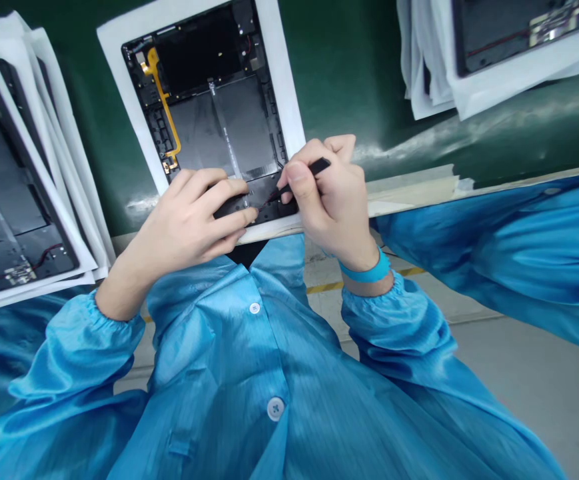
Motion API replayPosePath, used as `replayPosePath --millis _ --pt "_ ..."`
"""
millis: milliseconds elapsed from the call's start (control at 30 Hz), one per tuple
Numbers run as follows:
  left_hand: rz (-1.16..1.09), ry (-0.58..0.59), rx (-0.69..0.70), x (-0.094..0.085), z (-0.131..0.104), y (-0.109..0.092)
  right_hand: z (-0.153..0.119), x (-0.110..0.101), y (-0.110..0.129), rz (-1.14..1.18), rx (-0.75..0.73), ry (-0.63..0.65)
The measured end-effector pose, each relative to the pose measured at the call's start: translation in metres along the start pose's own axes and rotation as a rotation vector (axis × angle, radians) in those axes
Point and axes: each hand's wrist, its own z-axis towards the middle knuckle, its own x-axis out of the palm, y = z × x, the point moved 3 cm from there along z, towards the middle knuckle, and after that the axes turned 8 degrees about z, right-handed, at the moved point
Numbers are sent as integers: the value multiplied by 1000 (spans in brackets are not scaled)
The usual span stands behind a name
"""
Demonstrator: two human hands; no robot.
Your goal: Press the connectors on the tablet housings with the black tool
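An opened tablet housing (202, 127) with dark inner parts lies in front of me on a white foam sheet (289, 87). A yellow flex cable (164, 107) runs down its left side, and a thin grey strip (225, 133) crosses its middle. My left hand (194, 213) rests over the near edge, fingers stretched out and fingertips on the housing. My right hand (332, 197) pinches a slim black stick-like tool (322, 165) at the near right corner. The tool points down toward small dark wires by my left fingertips; its exact tip is hard to make out.
At the left stands a stack of similar housings (14, 207) between white foam sheets. Another such stack (489, 60) is at the upper right. The green mat (344, 80) covers the table, with pale tape (414, 190) along its front edge. Blue-clothed people sit on both sides.
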Motion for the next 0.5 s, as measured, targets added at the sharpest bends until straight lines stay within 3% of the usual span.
replayPosePath --millis 233,500 --pt "-60 61 -39 -2 3 -2 0 -3 3 -1 44 -137" --pt "12 7 -26 -2 6 -7 0 0 -2 21 -5 13"
